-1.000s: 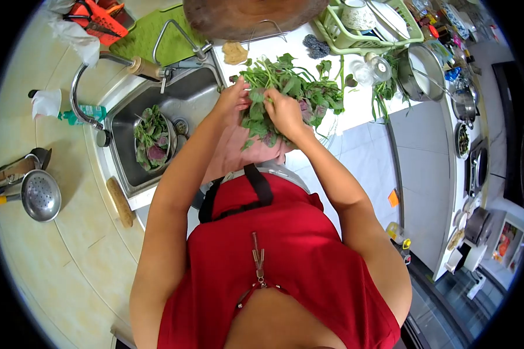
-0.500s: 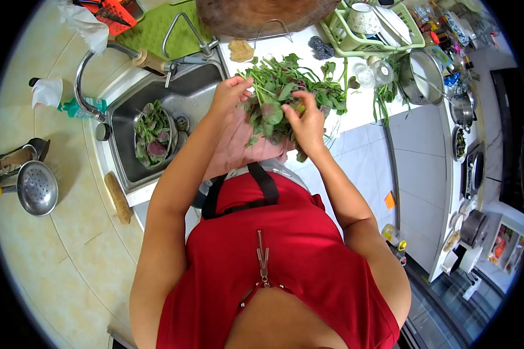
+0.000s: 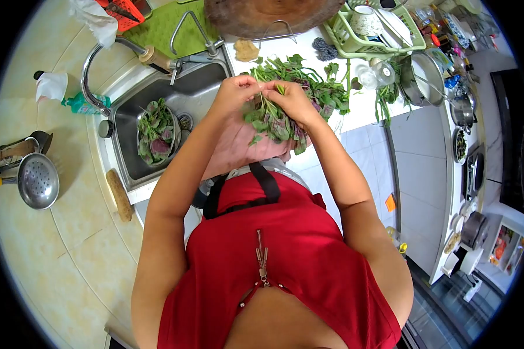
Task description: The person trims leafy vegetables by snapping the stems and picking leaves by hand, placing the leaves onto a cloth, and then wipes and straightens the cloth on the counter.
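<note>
Beside the sink (image 3: 201, 87), left hand (image 3: 236, 94) and right hand (image 3: 292, 103) meet, both pinching greens (image 3: 266, 115)

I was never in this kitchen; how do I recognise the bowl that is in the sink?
Find the metal sink to the left of the white counter. Inside it sits a round bowl of green and purplish leaves. Unlike the bigger pile of greens on the counter, these leaves are in a container.

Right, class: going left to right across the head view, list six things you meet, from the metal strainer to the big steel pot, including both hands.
Metal strainer → green bottle → leafy greens in the sink → left hand → right hand → big steel pot.
</note>
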{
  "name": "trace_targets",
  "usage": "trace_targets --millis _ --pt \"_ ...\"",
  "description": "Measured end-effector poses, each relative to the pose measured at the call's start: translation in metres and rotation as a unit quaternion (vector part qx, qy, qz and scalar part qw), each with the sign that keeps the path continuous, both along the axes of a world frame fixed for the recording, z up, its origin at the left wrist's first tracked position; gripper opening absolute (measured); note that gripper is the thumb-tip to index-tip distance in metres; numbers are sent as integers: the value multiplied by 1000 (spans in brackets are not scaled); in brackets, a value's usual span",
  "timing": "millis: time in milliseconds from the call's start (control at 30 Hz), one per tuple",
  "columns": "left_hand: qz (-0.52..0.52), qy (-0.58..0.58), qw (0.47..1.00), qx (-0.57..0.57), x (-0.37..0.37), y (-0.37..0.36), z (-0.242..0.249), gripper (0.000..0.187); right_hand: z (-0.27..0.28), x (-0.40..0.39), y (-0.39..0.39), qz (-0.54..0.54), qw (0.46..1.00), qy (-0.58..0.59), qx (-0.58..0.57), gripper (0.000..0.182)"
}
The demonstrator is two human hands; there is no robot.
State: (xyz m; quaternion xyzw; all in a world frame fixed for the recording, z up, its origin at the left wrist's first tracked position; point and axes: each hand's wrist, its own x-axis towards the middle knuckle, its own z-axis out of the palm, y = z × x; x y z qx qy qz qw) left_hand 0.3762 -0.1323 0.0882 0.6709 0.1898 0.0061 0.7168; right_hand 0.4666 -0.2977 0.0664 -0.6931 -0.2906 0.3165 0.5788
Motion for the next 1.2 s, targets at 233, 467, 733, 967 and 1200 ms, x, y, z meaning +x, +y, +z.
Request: trace_targets --millis 233,467,733,967,1200 --pt "3 3 1000 -21 1 -3 13 13 5 -6 -1 58 972 225 16 19" --pt "-12 11 1000 -20 5 1 13 17 28 -11 -3 59 961 267 45 17" --pt "-80 25 996 24 6 -8 13 19 16 -8 -5 41 978 201 40 16" --pt "0 31 999 -37 9 -7 5 17 17 -5 -8 30 966 249 54 13" --pt "-7 -87 994 73 7 -13 -21 18 1 -12 -2 -25 993 109 31 21"
